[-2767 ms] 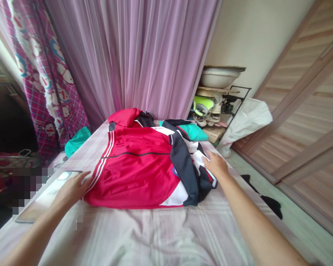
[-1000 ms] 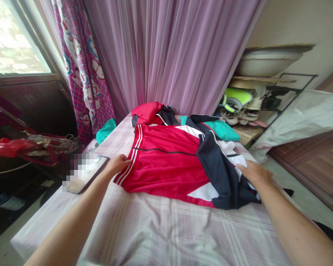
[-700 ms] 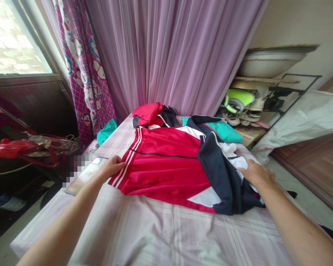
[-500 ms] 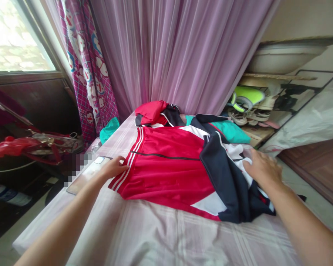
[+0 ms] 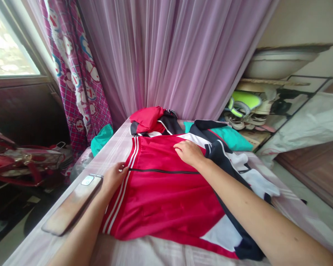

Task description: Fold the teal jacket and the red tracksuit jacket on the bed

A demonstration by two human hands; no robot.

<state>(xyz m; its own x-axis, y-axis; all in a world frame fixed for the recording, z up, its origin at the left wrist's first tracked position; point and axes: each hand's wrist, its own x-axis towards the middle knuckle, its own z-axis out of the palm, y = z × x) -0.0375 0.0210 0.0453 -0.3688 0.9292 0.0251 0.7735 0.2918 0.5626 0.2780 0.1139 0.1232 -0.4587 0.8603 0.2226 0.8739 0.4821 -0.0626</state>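
Note:
A red, white and navy zip jacket (image 5: 166,199) lies flat, its white-striped hem at the left and its dark sleeves folded over at the right. At the hem, my left hand (image 5: 115,179) pinches the edge by the end of the black zip. Over the upper red part, close to the white panel, is my right hand (image 5: 190,152). Its fingers are loosely bent with nothing in them; whether they touch the cloth I cannot tell. My right forearm hides part of the navy sleeve.
A phone (image 5: 72,205) lies beside my left forearm. Behind the jacket are a bunched red and navy garment (image 5: 150,120) and a teal cloth (image 5: 230,136). A purple curtain (image 5: 161,55) hangs at the back; a shoe rack (image 5: 288,120) stands right.
My right hand has moved left from the sleeve side to over the red part of the jacket. My left hand has shifted along the hem to the zip end. The view has moved slightly.

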